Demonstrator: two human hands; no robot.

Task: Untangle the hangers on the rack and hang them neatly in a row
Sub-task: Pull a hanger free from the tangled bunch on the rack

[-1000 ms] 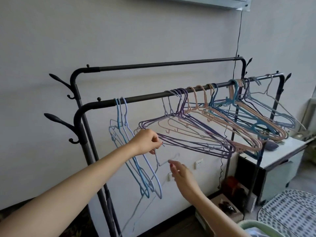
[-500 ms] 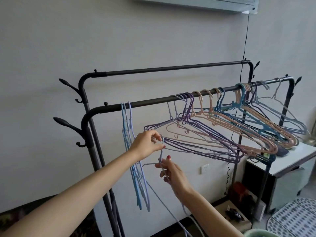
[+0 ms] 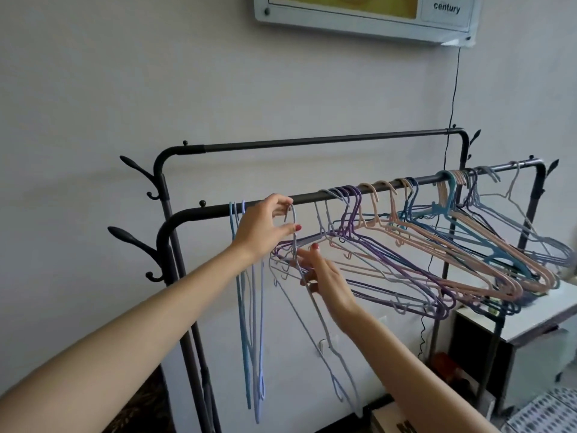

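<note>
Fingertips (image 3: 285,201) and thumb of the left hand (image 3: 262,228) pinch the hook of a pale lavender hanger (image 3: 312,304), holding that hook just under the front rail (image 3: 312,197) of the black rack (image 3: 162,232) and not yet over it. Red-painted nails mark the thumb and one finger of the other hand. Fingers of the right hand (image 3: 326,278) curl around the same hanger lower down, at its neck and shoulder wire, thumb uppermost. Thin coated wire forms the hanger; its body hangs steeply downward and to the right from the hands, the lower end reaching toward the floor. To the left of the hands, blue hangers (image 3: 249,307) already hang on the front rail, edge-on and close together. To the right, a crowded bunch of hangers (image 3: 437,251) in purple, pink, blue and grey sits on the same rail, their bodies splayed sideways and overlapping, several interlocked. Both forearms reach up from the lower edge of the view, the left from the lower left with wrist bent slightly back, the right from the lower centre with its palm turned away from the camera. Behind stands the rack's higher rear rail (image 3: 312,143); a white cabinet (image 3: 530,323) sits at right, and a wall-mounted unit (image 3: 359,14) marked "century" hangs above.
</note>
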